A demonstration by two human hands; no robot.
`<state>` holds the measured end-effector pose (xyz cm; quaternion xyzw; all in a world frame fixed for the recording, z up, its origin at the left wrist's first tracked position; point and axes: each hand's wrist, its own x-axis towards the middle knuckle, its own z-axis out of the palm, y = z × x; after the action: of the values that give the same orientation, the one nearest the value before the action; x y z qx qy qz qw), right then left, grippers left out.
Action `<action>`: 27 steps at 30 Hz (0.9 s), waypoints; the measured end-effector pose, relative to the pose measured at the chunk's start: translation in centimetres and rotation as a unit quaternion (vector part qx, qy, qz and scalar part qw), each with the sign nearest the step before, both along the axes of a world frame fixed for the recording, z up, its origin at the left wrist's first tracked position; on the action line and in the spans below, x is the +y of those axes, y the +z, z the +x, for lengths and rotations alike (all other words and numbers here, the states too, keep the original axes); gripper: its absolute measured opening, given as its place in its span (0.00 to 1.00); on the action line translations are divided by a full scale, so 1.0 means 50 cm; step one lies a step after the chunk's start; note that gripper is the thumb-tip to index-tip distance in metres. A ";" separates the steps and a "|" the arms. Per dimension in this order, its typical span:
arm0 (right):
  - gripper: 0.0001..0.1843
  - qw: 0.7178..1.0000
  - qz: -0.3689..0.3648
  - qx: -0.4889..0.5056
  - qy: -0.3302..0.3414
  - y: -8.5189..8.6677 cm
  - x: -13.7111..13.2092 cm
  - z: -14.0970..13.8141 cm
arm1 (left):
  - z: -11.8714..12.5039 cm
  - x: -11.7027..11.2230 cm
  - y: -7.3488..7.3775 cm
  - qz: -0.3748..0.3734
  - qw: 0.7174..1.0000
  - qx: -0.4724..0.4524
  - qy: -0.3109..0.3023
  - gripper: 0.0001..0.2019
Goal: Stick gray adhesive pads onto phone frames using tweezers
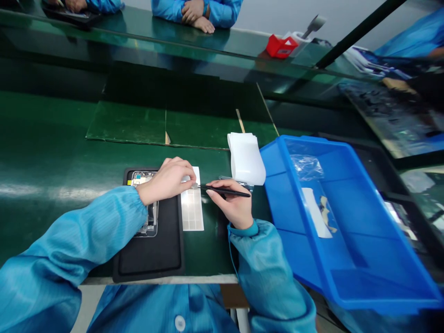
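My left hand (170, 179) rests with curled fingers on the top of a white sticker sheet (192, 208) and pins it to the green bench. My right hand (231, 202) is closed on black tweezers (225, 191), whose tip points left and meets the sheet's upper edge by my left fingertips. Under my left wrist, an opened phone frame (149, 217) lies in a black holder tray (152, 249). Both arms wear blue sleeves.
A blue plastic bin (347, 259) with a plastic bag and a white strip stands at the right. A white folded paper stack (246, 158) lies by its left corner. Across the bench are another person's folded hands (196, 14) and a red box (280, 46).
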<state>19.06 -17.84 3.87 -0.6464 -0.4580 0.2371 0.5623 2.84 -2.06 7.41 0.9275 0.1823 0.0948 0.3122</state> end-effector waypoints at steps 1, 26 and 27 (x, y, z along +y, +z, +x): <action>0.09 1.000 0.002 0.000 0.000 0.000 0.000 0.000 | 0.000 0.000 0.001 -0.002 1.000 0.000 0.000 0.06; 0.09 1.000 0.004 -0.018 -0.011 -0.001 0.000 0.001 | 0.001 0.002 0.001 0.002 1.000 0.006 -0.002 0.06; 0.09 1.000 0.005 -0.018 -0.011 0.000 0.000 0.000 | 0.001 0.002 0.001 0.002 1.000 0.005 -0.001 0.06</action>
<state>19.07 -17.82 3.85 -0.6531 -0.4617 0.2168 0.5597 2.86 -1.95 7.48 0.9286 0.1830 0.0904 0.3098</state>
